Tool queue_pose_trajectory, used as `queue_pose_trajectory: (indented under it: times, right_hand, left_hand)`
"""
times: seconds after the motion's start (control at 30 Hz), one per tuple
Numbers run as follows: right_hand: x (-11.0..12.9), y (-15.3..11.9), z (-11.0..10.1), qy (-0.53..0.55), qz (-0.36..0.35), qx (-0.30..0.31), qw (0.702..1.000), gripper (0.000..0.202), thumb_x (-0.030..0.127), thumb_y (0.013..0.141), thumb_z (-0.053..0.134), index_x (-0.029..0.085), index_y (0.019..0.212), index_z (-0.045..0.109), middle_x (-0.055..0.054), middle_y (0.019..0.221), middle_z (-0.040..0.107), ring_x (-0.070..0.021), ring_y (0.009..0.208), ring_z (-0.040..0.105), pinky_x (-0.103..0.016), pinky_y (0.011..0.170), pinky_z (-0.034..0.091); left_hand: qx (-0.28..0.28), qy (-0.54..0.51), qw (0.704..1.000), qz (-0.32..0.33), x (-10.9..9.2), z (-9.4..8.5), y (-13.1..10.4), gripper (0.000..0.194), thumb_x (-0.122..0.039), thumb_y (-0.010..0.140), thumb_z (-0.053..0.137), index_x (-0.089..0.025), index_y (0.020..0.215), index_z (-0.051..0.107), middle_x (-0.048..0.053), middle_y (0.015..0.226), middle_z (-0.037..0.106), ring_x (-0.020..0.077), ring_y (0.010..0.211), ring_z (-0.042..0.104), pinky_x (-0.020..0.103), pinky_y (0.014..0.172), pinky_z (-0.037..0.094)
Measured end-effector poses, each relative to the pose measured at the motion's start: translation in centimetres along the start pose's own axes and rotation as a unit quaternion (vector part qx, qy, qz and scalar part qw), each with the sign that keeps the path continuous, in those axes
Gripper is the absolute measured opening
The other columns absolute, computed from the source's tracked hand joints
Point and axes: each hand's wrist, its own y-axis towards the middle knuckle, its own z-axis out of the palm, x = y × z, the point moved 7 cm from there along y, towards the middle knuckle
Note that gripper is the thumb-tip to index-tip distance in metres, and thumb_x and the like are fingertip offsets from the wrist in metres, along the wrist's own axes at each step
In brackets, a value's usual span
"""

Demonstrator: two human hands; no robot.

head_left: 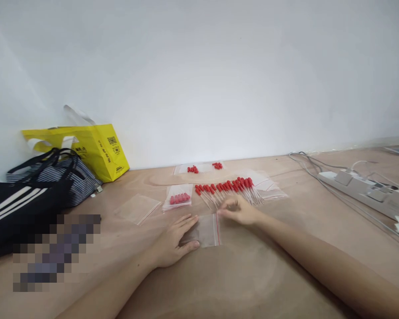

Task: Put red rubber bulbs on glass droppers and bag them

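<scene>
A clear zip bag (208,230) with a red line along its opening lies flat on the table in front of me. My left hand (177,241) rests on its left side, thumb and fingers spread. At the upper right corner of the same bag, my right hand (237,210) has its thumb and index finger pinched on the edge. Just beyond lies a row of what look like droppers (224,188), with red bulbs and thin pale stems. Left of them, a small stack of zip bags (177,198) has several red bulbs showing in the top one.
Another zip bag (138,208) lies to the left; more bags (269,186) are beyond the droppers. Loose red pieces (193,169) sit on plastic by the wall. A yellow bag (103,150) and black bag (26,208) stand left; a power strip (362,190) with cables is right.
</scene>
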Motion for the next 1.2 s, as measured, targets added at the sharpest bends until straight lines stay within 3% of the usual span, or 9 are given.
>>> queue_pose_trajectory:
  times: [0.07,0.13,0.27,0.4,0.53,0.7,0.83,1.0,1.2]
  right_hand:
    - [-2.3,1.9,-1.1,-0.036,0.122,-0.103,0.987,0.021,0.035,0.075,0.053,0.016,0.068,0.059,-0.001,0.067,0.062,-0.0126,0.064,0.056,-0.025,0.062,0.043]
    - [-3.9,3.8,-1.3,-0.069,0.210,-0.153,0.963,0.015,0.029,0.072,0.056,0.016,0.080,0.058,-0.002,0.074,0.062,-0.0130,0.069,0.057,-0.024,0.064,0.043]
    - [-5.4,7.2,-0.1,-0.090,0.267,-0.163,0.945,0.032,0.031,0.068,0.059,0.013,0.094,0.054,-0.009,0.082,0.061,-0.0199,0.080,0.058,-0.031,0.069,0.043]
    - [-6.1,8.2,0.7,-0.099,0.316,-0.173,0.928,0.019,0.030,0.067,0.058,0.013,0.074,0.058,-0.016,0.094,0.058,-0.0258,0.086,0.057,-0.036,0.071,0.042]
    - [-6.0,8.3,-0.1,-0.066,0.312,-0.197,0.927,0.013,0.026,0.068,0.056,0.013,0.066,0.058,-0.013,0.084,0.061,-0.0239,0.081,0.058,-0.033,0.069,0.042]
    - [-5.6,5.5,-3.2,0.018,0.250,-0.245,0.936,0.019,0.030,0.076,0.044,0.014,0.081,0.055,-0.004,0.077,0.061,-0.0132,0.070,0.058,-0.023,0.063,0.044]
    - [-5.4,-0.1,-4.9,0.168,0.209,-0.349,0.898,0.030,0.040,0.075,0.046,0.017,0.093,0.045,0.001,0.070,0.056,-0.0102,0.054,0.053,-0.024,0.052,0.043]
    - [-4.6,-4.0,-3.3,0.312,0.204,-0.367,0.852,0.032,0.045,0.067,0.055,0.019,0.083,0.044,0.005,0.059,0.051,-0.0084,0.045,0.048,-0.022,0.046,0.039]
    - [-4.6,-4.5,-1.1,0.390,0.243,-0.371,0.807,0.035,0.043,0.062,0.061,0.019,0.080,0.042,0.005,0.061,0.053,-0.0080,0.047,0.051,-0.022,0.048,0.039]
  left_hand:
    - [-0.001,0.000,1.000,-0.001,0.0,0.0,0.0,0.059,-0.050,0.082,0.040,-0.019,0.131,0.030,0.006,0.137,0.032,0.0237,0.126,0.026,0.043,0.102,0.027]
    - [-0.003,0.000,1.000,-0.002,-0.1,-0.1,0.0,0.059,-0.050,0.081,0.041,-0.019,0.131,0.031,0.007,0.136,0.032,0.0240,0.126,0.027,0.043,0.102,0.027]
    - [0.003,0.006,1.000,-0.005,-0.3,-0.2,0.0,0.059,-0.049,0.081,0.042,-0.017,0.130,0.031,0.008,0.136,0.033,0.0241,0.125,0.027,0.043,0.102,0.027]
    - [0.010,0.012,1.000,-0.005,-0.4,-0.2,0.0,0.059,-0.048,0.082,0.041,-0.015,0.130,0.032,0.008,0.136,0.033,0.0236,0.126,0.026,0.042,0.102,0.026]
    - [0.013,0.011,1.000,-0.004,-0.3,-0.1,0.0,0.060,-0.049,0.082,0.040,-0.015,0.131,0.030,0.008,0.136,0.032,0.0236,0.126,0.025,0.042,0.102,0.027]
    - [0.008,0.006,1.000,-0.018,-0.3,-0.2,0.0,0.060,-0.047,0.081,0.043,-0.017,0.131,0.029,0.009,0.136,0.032,0.0240,0.125,0.027,0.042,0.101,0.028]
    - [-0.004,-0.011,1.000,-0.024,-0.1,-0.2,-0.1,0.061,-0.046,0.080,0.045,-0.017,0.131,0.028,0.010,0.136,0.032,0.0244,0.125,0.029,0.041,0.101,0.028]
    - [-0.010,-0.028,0.999,-0.018,0.4,0.1,0.0,0.062,-0.048,0.080,0.045,-0.017,0.131,0.028,0.009,0.137,0.031,0.0247,0.125,0.028,0.042,0.102,0.027]
    - [-0.020,-0.041,0.999,-0.014,0.4,0.0,0.0,0.061,-0.047,0.079,0.045,-0.017,0.130,0.029,0.009,0.136,0.032,0.0256,0.124,0.030,0.043,0.101,0.027]
